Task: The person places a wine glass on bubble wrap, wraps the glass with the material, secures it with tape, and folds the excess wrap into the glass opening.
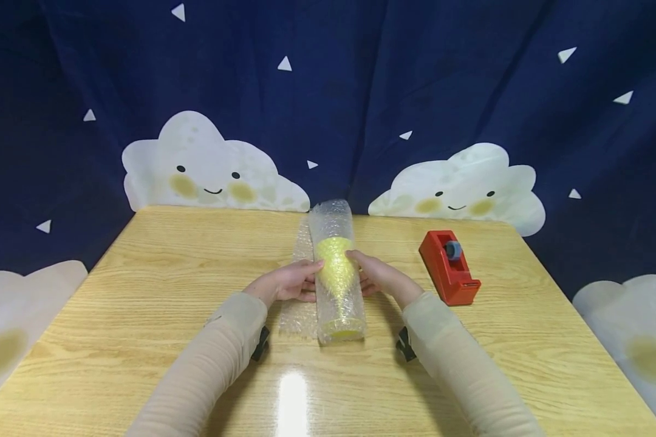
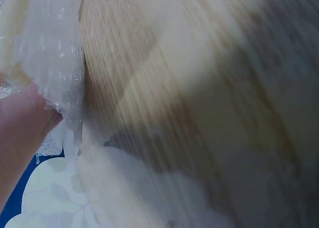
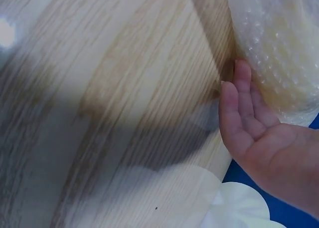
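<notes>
A yellow object (image 1: 337, 267), wide at the top, narrow lower down and with a round base, lies lengthwise in a roll of bubble wrap (image 1: 330, 218) on the table. A loose flap of the wrap spreads out to its left. My left hand (image 1: 290, 282) grips the roll's left side, thumb on top and fingers low along the side. In the left wrist view, the thumb (image 2: 30, 101) is against the crinkled wrap edge. From the opposite side my right hand (image 1: 382, 278) holds the roll, its thumb over the yellow part. The right wrist view shows slightly bent fingers (image 3: 242, 96) beside the wrap.
A red tape dispenser (image 1: 448, 267) with a blue-grey tape roll (image 1: 452, 250) stands right of my right hand. Behind the wooden table (image 1: 197, 243) hangs a dark blue curtain (image 1: 328, 91) with white clouds and triangles. Bubble wrap reaches the table's far edge.
</notes>
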A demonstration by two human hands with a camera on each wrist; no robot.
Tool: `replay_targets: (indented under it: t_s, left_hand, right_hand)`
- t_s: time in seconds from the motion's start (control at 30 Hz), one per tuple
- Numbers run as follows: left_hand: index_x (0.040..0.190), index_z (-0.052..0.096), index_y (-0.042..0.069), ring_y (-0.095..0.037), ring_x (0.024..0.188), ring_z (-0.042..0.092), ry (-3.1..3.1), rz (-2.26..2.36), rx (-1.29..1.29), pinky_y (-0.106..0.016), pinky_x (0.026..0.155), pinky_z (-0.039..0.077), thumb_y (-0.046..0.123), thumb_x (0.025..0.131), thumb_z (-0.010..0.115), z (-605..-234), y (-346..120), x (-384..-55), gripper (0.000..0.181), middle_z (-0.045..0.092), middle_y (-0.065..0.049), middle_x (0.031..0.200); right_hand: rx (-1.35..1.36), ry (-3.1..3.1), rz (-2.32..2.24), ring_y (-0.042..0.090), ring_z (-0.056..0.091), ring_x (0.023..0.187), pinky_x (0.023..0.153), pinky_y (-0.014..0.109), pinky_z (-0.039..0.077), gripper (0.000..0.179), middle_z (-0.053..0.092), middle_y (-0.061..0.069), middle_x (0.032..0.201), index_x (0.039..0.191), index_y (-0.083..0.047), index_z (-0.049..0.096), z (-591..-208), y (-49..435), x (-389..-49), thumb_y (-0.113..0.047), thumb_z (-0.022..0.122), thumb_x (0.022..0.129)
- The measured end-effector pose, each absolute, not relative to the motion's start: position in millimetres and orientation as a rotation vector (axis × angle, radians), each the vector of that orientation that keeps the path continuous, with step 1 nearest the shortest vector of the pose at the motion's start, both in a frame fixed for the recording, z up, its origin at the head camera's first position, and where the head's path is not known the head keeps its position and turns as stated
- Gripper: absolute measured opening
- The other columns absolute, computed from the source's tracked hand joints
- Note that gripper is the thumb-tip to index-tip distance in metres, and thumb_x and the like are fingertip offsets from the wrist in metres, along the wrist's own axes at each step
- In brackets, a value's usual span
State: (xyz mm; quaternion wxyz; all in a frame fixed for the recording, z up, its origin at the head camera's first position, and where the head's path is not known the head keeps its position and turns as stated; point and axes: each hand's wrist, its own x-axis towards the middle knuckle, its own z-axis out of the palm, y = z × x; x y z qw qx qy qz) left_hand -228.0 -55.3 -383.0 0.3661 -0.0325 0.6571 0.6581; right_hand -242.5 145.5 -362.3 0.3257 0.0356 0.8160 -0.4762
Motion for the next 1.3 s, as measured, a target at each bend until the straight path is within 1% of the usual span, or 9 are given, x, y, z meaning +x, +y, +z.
replay_targets:
  t_s: [0.2,0.3,0.4,0.5,0.7,0.83,0.97,1.2,1.3]
  left_hand:
    - [0.133,0.031,0.002,-0.017,0.087,0.054,1.728,1.661,-0.119,-0.038,0.089,0.05,0.036,0.101,0.034,-382.4,-56.0,-228.2,0.047,0.054,-0.007,0.097]
    - [0.138,0.03,0.001,-0.025,0.098,0.055,1.752,1.623,-0.176,-0.041,0.091,0.049,0.042,0.098,0.039,-377.3,-55.5,-229.6,0.058,0.054,-0.018,0.113]
    - [0.143,0.026,0.001,-0.034,0.114,0.05,1.783,1.571,-0.235,-0.045,0.096,0.046,0.05,0.093,0.044,-369.7,-53.4,-231.0,0.072,0.044,-0.027,0.132]
    - [0.143,0.028,0.002,-0.036,0.119,0.049,1.825,1.526,-0.252,-0.044,0.095,0.046,0.055,0.09,0.048,-366.4,-52.0,-231.9,0.078,0.042,-0.027,0.136]
    - [0.139,0.035,0.004,-0.03,0.114,0.051,1.804,1.551,-0.264,-0.04,0.091,0.048,0.052,0.092,0.047,-369.8,-54.8,-233.0,0.068,0.046,-0.021,0.133]
    - [0.126,0.042,0.007,-0.023,0.099,0.052,1.78,1.588,-0.254,-0.035,0.081,0.05,0.05,0.094,0.045,-373.9,-58.2,-234.2,0.054,0.049,-0.013,0.116]
    - [0.113,0.046,0.007,-0.019,0.089,0.051,1.79,1.569,-0.223,-0.031,0.073,0.051,0.049,0.096,0.039,-375.9,-59.7,-233.7,0.046,0.049,-0.007,0.102]
    - [0.107,0.046,0.005,-0.017,0.083,0.052,1.81,1.524,-0.139,-0.03,0.071,0.052,0.048,0.1,0.028,-375.5,-57.9,-230.8,0.048,0.05,-0.007,0.094]
    - [0.115,0.043,0.002,-0.019,0.085,0.054,1.806,1.522,-0.117,-0.032,0.073,0.053,0.046,0.1,0.027,-375.2,-57.9,-229.9,0.048,0.05,-0.01,0.096]
  right_hand:
    - [0.096,2.135,-1.249,0.028,0.062,0.097,0.08,0.035,0.052,0.074,0.059,0.027,0.118,0.138,0.004,0.034,-363.9,144.3,-240.2,-0.055,0.029,0.093]
    - [0.102,2.143,-1.242,0.029,0.063,0.098,0.078,0.034,0.052,0.073,0.059,0.028,0.118,0.138,0.003,0.036,-364.7,143.4,-240.5,-0.055,0.028,0.093]
    - [0.114,2.143,-1.247,0.028,0.063,0.096,0.078,0.035,0.053,0.073,0.059,0.028,0.118,0.137,0.003,0.037,-364.9,142.2,-241.4,-0.055,0.028,0.093]
    - [0.094,2.134,-1.254,0.03,0.063,0.099,0.081,0.038,0.053,0.073,0.059,0.029,0.118,0.138,0.003,0.036,-364.0,141.6,-240.8,-0.054,0.027,0.094]
    - [0.065,2.139,-1.241,0.027,0.063,0.095,0.083,0.038,0.052,0.075,0.06,0.026,0.117,0.137,0.004,0.036,-363.1,146.9,-240.1,-0.057,0.023,0.096]
    - [0.135,2.146,-1.263,0.015,0.059,0.079,0.075,0.032,0.05,0.075,0.062,0.012,0.1,0.135,0.005,0.038,-363.7,149.7,-242.5,-0.057,0.022,0.096]
    - [0.148,2.138,-1.271,0.012,0.056,0.074,0.073,0.031,0.05,0.07,0.059,0.006,0.092,0.133,0.006,0.04,-364.9,149.1,-243.3,-0.053,0.025,0.097]
    - [0.137,2.133,-1.255,0.018,0.059,0.086,0.081,0.035,0.051,0.07,0.06,0.02,0.113,0.136,0.006,0.036,-365.6,148.0,-240.6,-0.052,0.028,0.097]
    - [0.117,2.137,-1.247,0.022,0.061,0.094,0.082,0.035,0.051,0.072,0.057,0.026,0.122,0.138,0.005,0.034,-365.5,148.5,-240.3,-0.053,0.028,0.097]
